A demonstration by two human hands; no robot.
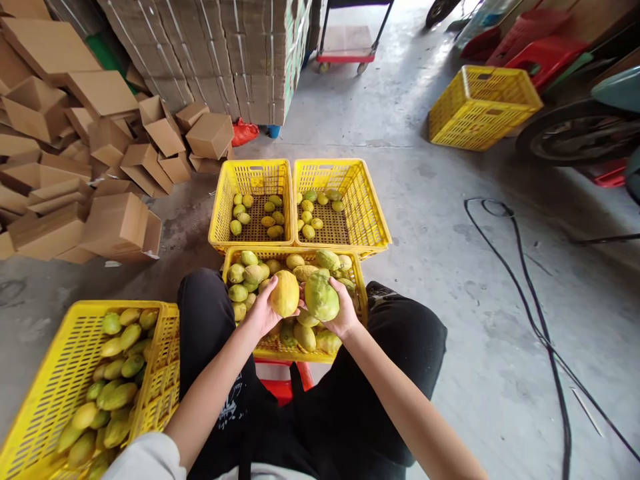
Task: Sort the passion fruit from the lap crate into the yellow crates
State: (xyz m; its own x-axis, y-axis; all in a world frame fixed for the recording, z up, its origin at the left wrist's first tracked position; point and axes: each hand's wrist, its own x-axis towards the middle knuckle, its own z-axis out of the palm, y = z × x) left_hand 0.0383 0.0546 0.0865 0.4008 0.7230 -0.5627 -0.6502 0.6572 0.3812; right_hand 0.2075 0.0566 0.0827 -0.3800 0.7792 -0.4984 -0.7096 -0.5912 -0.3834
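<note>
My left hand is closed around a smooth, oval yellow fruit, which looks like a small papaya. A lumpier green fruit of similar size sits in my right hand, the fingers wrapped behind it. The two fruits are held close together, side by side. Below them is a yellow plastic crate filled with yellow and green fruit, between my knees. Beyond it stand two more yellow crates, the left one and the right one, each with several fruits on its bottom.
Another yellow crate of fruit stands by my left knee. Cardboard boxes lie heaped at left, near a tall cardboard stack. A yellow crate, a motorbike wheel, a black cable and a trolley are around.
</note>
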